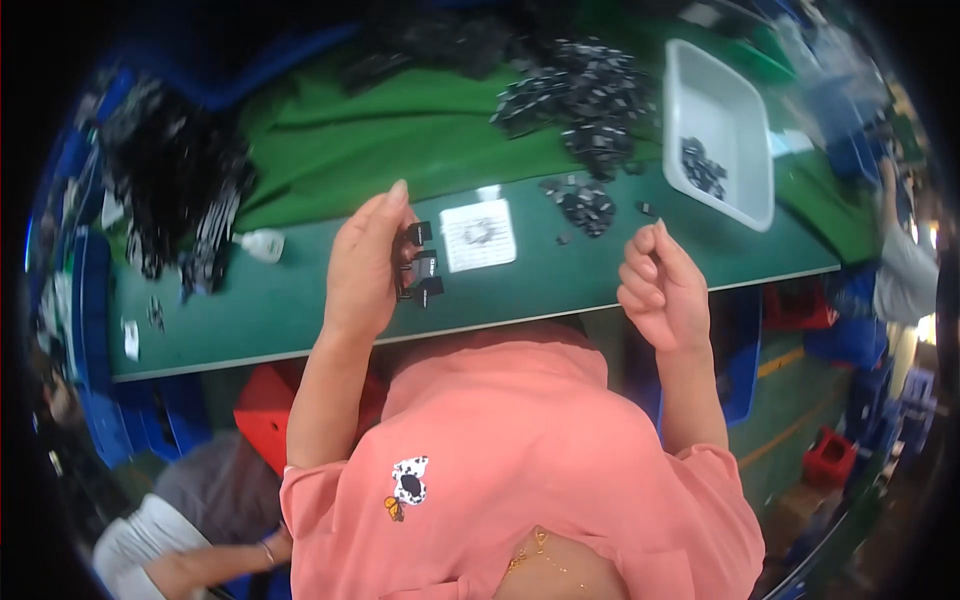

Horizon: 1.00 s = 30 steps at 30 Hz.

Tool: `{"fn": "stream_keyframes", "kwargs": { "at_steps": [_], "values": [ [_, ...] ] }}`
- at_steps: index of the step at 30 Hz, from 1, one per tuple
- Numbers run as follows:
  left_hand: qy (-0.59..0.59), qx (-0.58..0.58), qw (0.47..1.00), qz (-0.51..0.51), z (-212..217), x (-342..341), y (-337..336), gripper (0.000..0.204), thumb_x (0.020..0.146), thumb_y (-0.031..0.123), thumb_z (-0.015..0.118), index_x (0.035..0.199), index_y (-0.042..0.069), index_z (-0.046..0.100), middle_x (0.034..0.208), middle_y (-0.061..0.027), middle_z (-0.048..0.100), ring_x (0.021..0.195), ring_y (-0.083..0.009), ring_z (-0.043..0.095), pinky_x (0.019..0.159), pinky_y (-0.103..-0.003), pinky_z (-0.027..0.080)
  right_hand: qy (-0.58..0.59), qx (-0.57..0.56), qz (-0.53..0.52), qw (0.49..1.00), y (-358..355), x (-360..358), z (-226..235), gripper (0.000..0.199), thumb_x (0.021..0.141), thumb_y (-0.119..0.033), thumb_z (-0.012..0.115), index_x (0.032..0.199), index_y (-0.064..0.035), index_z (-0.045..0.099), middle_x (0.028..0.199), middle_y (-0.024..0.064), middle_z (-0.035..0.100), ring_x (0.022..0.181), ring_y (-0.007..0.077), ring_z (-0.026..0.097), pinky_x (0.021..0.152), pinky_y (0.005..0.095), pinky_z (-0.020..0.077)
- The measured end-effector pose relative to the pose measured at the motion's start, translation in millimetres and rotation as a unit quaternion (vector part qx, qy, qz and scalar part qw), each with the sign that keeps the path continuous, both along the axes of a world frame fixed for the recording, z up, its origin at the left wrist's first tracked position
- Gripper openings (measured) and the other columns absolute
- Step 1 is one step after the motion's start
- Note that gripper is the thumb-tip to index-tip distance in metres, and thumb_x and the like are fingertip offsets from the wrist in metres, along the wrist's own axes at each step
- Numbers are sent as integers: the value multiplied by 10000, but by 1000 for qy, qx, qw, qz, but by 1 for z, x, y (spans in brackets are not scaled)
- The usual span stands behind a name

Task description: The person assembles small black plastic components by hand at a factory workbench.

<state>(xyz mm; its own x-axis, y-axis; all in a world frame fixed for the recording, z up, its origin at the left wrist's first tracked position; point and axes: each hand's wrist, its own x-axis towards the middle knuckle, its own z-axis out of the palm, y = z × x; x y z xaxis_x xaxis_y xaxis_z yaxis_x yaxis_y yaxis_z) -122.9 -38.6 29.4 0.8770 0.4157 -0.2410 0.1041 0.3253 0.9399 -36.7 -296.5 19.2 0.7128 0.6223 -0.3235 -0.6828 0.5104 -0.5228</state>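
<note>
My left hand point(370, 262) is closed around several small black plastic pieces point(427, 265), which stick out on its right side over the table's near part. To its right lies a white square tray or sheet point(478, 236) with a small cluster of tiny pieces point(482, 231) in the middle. My right hand point(665, 285) is raised with fingers curled and thumb against the forefinger; what is between them, if anything, is hidden. Just beyond its fingertips is one small black piece point(647, 209); I cannot tell if they touch. A loose group of black pieces point(585, 207) lies nearby.
A white plastic bin point(685, 62) holding some black pieces stands at the right. Large black heaps lie at far left point(175, 170) and back point(590, 90), by the green cloth point(380, 135). A white bottle point(264, 245) is at left. Another person's arm point(205, 568) shows lower left.
</note>
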Motion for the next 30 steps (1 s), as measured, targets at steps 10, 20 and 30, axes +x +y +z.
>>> {"fn": "stream_keyframes", "kwargs": {
  "at_steps": [10, 20, 30],
  "values": [
    [61, 195, 966, -156, -5, 39, -39, 324, 871, 314, 486, 638, 89, 472, 537, 54, 408, 454, -22, 339, 407, -186, 256, -469, -420, -216, 746, -39, 38, 21, 220, 879, -188, 467, 840, -22, 607, 553, -33, 456, 466, 20, 363, 422, 166, 278],
    [29, 460, 834, -304, -26, 106, -54, 365, 859, 303, 495, 670, -10, 495, 517, -48, 419, 500, -109, 379, 469, -296, 325, -689, -547, -221, 421, -72, 98, 25, 217, 849, -198, 492, 911, -17, 594, 780, 145, 589, 709, 259, 577, 635, 306, 438],
    [-78, 743, 540, -388, -21, 141, -51, 404, 861, 401, 423, 779, 20, 527, 732, -213, 575, 726, -398, 538, 618, -455, 402, -252, -655, -416, 579, -197, -107, -71, 300, 858, -237, 483, 741, 15, 596, 646, 47, 584, 578, 98, 540, 563, 236, 434]
  ]
}}
